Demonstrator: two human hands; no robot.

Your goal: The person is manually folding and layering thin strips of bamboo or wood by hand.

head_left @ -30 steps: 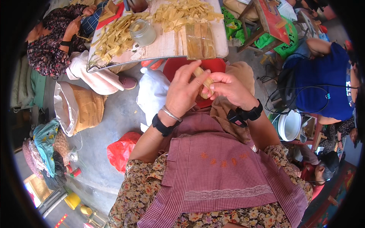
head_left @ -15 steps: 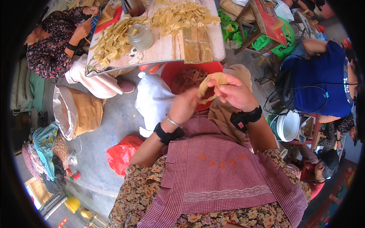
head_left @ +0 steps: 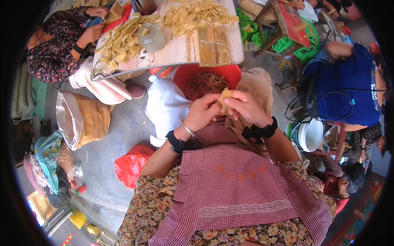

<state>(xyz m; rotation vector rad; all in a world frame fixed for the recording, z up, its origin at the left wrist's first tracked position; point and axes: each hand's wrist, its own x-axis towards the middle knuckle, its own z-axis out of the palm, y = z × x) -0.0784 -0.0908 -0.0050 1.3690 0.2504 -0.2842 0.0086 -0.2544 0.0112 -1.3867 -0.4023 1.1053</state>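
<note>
My left hand (head_left: 202, 111) and my right hand (head_left: 249, 109) meet over my lap, in front of the red bucket (head_left: 234, 73). Between their fingertips is a pale yellow, flat, folded strip (head_left: 225, 99); both hands pinch it, and the fingers partly hide it. Inside the bucket lie brownish strips (head_left: 204, 84). Beyond it, the table (head_left: 172, 55) carries heaps of similar yellow strips (head_left: 197, 17), a glass jar (head_left: 151, 37) with a cloudy look, and a flat yellow-brown bundle (head_left: 214, 46) at its near edge.
A white cloth (head_left: 166, 102) and a tan cloth (head_left: 258, 88) cover my knees. A paper sack (head_left: 92, 121) and red plastic bag (head_left: 133, 164) stand on the floor at left. One person (head_left: 53, 53) works at far left; another in blue (head_left: 347, 90) sits right, near a white bucket (head_left: 310, 137).
My hands have come closer together and slightly lower. The strip, a wide loop before, is now folded up small between my fingers. At far left, the other person's hands have lowered.
</note>
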